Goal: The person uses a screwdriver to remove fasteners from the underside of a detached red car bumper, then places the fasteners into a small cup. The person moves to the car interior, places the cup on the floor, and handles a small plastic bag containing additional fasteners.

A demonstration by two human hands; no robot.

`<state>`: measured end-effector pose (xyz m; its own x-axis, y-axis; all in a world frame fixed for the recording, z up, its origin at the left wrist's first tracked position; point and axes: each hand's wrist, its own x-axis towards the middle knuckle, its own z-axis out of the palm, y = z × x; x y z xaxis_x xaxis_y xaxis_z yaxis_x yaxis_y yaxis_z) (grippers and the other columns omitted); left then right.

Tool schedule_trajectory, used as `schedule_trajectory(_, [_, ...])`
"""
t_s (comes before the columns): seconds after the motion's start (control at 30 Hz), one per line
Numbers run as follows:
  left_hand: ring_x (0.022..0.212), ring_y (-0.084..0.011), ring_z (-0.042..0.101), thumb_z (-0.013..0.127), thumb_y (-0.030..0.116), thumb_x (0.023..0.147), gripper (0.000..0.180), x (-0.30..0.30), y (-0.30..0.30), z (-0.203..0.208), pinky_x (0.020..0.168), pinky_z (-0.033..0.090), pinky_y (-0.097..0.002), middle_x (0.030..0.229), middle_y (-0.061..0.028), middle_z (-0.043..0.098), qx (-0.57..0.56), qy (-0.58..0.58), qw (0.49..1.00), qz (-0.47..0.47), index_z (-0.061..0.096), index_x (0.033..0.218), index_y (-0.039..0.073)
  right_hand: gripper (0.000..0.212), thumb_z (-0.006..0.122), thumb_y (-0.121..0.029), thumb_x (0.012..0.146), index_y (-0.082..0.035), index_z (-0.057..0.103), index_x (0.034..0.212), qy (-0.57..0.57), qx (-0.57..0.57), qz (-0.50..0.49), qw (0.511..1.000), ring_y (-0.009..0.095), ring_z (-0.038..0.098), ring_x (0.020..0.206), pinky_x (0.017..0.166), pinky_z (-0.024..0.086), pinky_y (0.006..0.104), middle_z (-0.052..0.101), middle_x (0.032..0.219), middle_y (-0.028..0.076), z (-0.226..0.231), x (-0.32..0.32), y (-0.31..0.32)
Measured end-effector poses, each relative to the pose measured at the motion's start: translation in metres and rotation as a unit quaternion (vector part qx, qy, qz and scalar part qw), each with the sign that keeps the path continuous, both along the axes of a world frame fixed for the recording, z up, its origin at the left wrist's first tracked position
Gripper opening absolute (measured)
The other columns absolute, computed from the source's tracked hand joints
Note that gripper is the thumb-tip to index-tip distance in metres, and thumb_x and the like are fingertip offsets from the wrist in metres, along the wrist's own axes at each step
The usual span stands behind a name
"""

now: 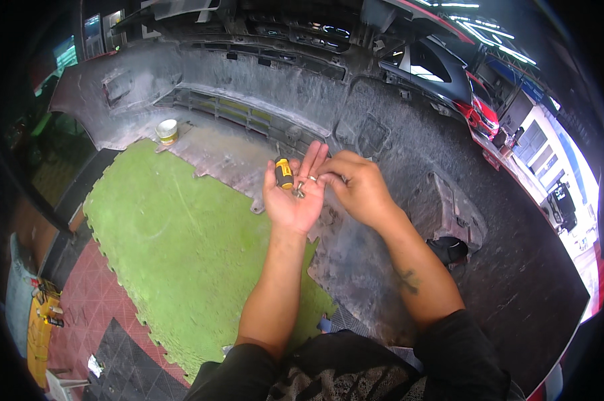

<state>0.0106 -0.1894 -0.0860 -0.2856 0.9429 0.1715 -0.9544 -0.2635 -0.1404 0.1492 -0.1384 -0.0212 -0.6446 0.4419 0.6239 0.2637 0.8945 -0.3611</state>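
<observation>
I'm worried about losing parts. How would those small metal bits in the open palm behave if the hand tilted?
The screws lie loose on the flat left hand, so they would probably roll or slide off. They look tiny, likely light and hard to pinch.

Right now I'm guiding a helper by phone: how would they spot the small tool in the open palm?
Over the grey car bumper, find the upturned left hand. By its thumb lies a stubby screwdriver, yellow and black beside small silvery screws.

A left hand [294, 194] is held palm up above a grey car bumper [395, 134], with a stubby yellow-and-black screwdriver [284, 173] and small metal screws [300, 190] resting on it. The screws are being pinched by the right hand [359, 187]. A green foam mat [175, 247] lies beneath.
</observation>
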Motion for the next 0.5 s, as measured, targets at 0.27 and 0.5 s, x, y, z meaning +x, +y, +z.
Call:
schedule_trajectory(0.27, [0.055,-0.0091,0.046,0.069,0.029,0.105,0.02,-0.002,0.003,-0.002,0.044,0.03,-0.0231,0.082,-0.0022,0.058,-0.155,0.302,0.94,0.03,0.06,0.101,0.012,0.02,0.075,-0.003,0.097,0.002,0.073,0.116,0.1,-0.19,-0.011,0.977,0.012,0.072,0.092,0.083,0.058,0.0289,0.077,0.103,0.007,0.029,0.002,0.007])
schedule_trajectory(0.5, [0.049,-0.0048,0.041,0.068,0.024,0.106,0.016,0.019,0.005,0.035,0.042,0.027,-0.0216,0.081,-0.0011,0.061,-0.102,0.379,0.918,0.057,0.064,0.102,0.01,0.02,0.085,-0.01,0.088,-0.001,0.081,0.106,0.098,-0.168,-0.048,0.98,0.014,0.073,0.095,0.078,0.058,0.0282,0.078,0.11,0.01,0.044,0.015,-0.003])
